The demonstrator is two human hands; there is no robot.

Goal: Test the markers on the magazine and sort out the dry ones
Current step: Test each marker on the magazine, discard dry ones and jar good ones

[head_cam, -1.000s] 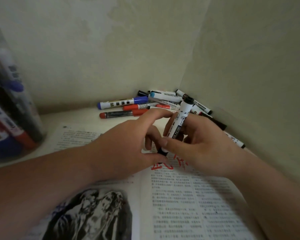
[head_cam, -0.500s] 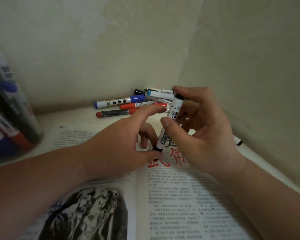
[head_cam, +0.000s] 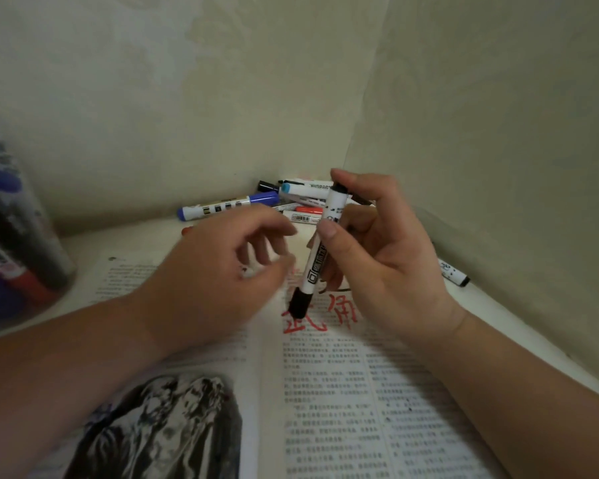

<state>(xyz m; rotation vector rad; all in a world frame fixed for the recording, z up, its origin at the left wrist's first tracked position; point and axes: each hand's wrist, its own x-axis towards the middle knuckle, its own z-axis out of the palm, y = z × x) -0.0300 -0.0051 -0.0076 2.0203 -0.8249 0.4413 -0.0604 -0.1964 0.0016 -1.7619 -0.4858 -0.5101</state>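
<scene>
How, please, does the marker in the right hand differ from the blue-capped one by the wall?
The held marker has black ends; the blue-capped marker has blue ones. The held marker stands nearly upright in the right hand; the blue-capped marker lies flat. Both have white barrels.

You see a smooth, glossy plastic marker (head_cam: 320, 257), matt printed paper magazine (head_cam: 343, 392), and rough textured wall (head_cam: 187, 98).

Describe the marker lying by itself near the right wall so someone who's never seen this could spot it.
Start at the open magazine and look past its right edge, along the right wall. Just beyond the right hand lies a white marker with a black end. Unlike the markers piled in the corner, it lies alone.
</scene>
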